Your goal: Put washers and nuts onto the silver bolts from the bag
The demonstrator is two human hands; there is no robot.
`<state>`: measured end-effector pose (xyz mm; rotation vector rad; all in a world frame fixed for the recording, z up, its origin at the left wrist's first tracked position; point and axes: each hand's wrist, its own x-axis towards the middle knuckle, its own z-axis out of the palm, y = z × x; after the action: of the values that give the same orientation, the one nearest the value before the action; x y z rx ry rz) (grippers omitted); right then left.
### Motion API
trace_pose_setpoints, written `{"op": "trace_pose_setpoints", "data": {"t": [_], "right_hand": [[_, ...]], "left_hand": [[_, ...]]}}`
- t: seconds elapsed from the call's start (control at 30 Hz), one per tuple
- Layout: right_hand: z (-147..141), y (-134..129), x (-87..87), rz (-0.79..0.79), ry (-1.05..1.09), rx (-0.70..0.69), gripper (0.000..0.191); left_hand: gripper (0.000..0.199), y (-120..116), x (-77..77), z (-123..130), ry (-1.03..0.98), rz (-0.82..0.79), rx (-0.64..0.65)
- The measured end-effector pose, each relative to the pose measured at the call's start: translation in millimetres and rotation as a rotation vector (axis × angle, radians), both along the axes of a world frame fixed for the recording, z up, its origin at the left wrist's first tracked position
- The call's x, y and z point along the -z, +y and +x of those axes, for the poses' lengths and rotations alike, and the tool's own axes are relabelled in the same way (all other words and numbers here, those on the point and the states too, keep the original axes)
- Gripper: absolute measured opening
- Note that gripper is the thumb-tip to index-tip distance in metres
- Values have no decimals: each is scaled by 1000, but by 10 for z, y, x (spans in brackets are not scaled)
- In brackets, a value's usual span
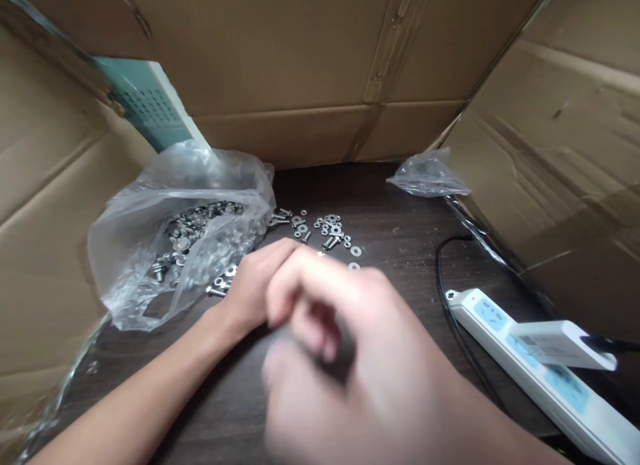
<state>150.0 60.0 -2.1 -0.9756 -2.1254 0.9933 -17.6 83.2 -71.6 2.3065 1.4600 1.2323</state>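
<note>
My right hand (370, 345) is close to the camera and blurred. Its fingers curl loosely, the thumb stands apart from them, and nothing shows in the gap. Partly behind it, my left hand (257, 282) rests low over the dark tabletop, its fingers hidden. Just left of the left hand lie a bolt (216, 292) and several washers (231, 271). Beyond both hands are loose bolts (330, 242), nuts (347, 241) and flat washers (355, 251). A clear plastic bag (130, 232) lies open at the left with many metal fasteners (200, 222) inside.
Cardboard walls (300, 58) enclose the dark wooden tabletop (400, 238). A small clear bag (427, 174) lies at the back right. Along the right side runs a white power strip (520, 365) with a plugged-in adapter (563, 345) and a black cable (440, 272).
</note>
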Motion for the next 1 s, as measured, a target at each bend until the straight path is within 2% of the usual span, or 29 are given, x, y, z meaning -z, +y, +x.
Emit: {"op": "trace_pose_setpoints", "data": {"t": [0.03, 0.13, 0.2, 0.3, 0.8, 1.0], "right_hand": [[23, 142, 40, 6, 2, 24, 1], [23, 480, 263, 169, -72, 176, 8], [8, 590, 423, 249, -133, 215, 9], [15, 623, 569, 250, -98, 220, 11], [4, 671, 710, 103, 157, 60, 29], [-15, 673, 719, 9, 194, 85, 38]], "left_hand": [[12, -1, -3, -2, -1, 13, 3], [8, -2, 8, -4, 11, 49, -22], [7, -2, 25, -3, 12, 40, -27], [7, 1, 40, -4, 2, 50, -34], [6, 9, 16, 9, -5, 96, -15], [8, 1, 21, 12, -10, 121, 8]]}}
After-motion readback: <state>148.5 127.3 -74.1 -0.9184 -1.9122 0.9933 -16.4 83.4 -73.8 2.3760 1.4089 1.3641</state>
